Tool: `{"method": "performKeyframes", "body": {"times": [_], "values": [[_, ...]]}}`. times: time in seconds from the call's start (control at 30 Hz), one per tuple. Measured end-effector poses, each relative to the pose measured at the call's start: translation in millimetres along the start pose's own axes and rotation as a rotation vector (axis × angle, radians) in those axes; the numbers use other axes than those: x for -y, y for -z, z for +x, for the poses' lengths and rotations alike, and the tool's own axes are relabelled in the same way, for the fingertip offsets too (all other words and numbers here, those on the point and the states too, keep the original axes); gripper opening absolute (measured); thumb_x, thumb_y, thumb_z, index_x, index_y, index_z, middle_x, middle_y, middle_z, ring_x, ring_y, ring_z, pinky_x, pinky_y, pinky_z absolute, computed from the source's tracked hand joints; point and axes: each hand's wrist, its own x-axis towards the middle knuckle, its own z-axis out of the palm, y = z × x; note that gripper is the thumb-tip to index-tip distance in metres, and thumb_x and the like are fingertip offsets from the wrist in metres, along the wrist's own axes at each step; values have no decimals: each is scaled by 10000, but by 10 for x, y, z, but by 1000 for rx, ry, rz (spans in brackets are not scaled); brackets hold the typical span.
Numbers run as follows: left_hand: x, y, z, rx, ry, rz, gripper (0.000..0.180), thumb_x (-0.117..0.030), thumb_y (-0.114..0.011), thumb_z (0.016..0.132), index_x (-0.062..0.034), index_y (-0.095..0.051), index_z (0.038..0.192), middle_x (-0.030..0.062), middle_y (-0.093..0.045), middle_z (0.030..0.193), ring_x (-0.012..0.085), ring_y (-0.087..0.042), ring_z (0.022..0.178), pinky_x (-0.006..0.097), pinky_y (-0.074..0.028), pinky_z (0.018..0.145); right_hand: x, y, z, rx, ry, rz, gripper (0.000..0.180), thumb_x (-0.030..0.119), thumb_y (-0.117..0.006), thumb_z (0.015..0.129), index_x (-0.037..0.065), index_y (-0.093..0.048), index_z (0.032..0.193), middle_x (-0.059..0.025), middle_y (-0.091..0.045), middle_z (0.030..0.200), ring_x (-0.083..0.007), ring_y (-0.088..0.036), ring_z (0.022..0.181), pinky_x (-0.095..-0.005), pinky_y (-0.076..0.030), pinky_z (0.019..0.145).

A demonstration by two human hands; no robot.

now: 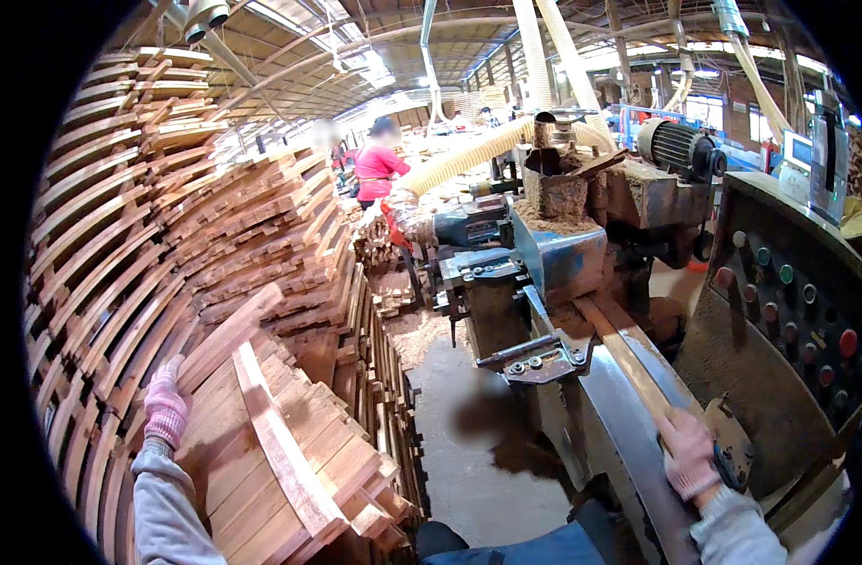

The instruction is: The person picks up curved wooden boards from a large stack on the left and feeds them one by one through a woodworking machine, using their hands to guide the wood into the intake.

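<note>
My left hand, in a pinkish work glove, grips the near end of a short wooden board over a stack of boards at the left. A paler, slightly curved board lies across the top of that stack. On the right, my gloved right hand is closed on the near end of a long wooden strip. The strip lies along the metal bed of a woodworking machine, its far end running under the blue, sawdust-covered housing.
Tall stacks of curved wooden pieces rise at the far left. A control panel with coloured buttons stands on the right. A ribbed hose and a motor sit behind the machine. Farther back stands a person in pink.
</note>
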Motion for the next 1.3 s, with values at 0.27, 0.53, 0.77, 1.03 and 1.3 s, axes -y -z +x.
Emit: {"method": "performKeyframes", "body": {"times": [0.27,0.53,0.77,1.03,1.3], "values": [[-2443,1110,2,-301,-797,-56,433,-72,-664,818,-112,-666,1248,117,-684,1002,343,-655,1000,474,-520,955,27,-733,794,3,-190,174,531,265,-752,897,62,-630,1372,-181,-639,1349,-365,-627,1209,-458,-510,1023],[-4992,1284,-723,-167,-1368,-6,177,-257,-690,924,-215,-745,1088,-10,-736,1018,226,-676,1081,503,-459,942,1490,744,393,156,-123,637,981,288,-893,750,34,-434,1579,-254,-606,1430,-394,-623,1294,-411,-502,1082],[-4313,1566,-384,-283,-1204,-221,267,-141,-621,885,-118,-661,1148,96,-675,1079,289,-654,1074,447,-500,979,1132,1408,-1161,293,-405,184,823,187,-831,745,-11,-524,1482,-244,-682,1116,-431,-684,1005,-469,-554,854],[-2381,1132,59,-102,-720,58,600,-27,-686,801,-104,-580,1387,125,-655,1266,350,-581,1262,468,-454,1101,661,1059,-1270,94,-288,-147,847,144,-790,809,1,-424,1560,-221,-632,1227,-436,-601,1031,-518,-491,912],[-1218,655,-331,258,-506,380,718,-44,-670,755,-97,-528,1457,123,-628,1271,312,-584,1227,443,-446,1057,-86,-284,508,-129,-316,85,814,282,-725,919,61,-368,1617,-273,-593,1393,-463,-576,1247,-508,-458,1091]]}}
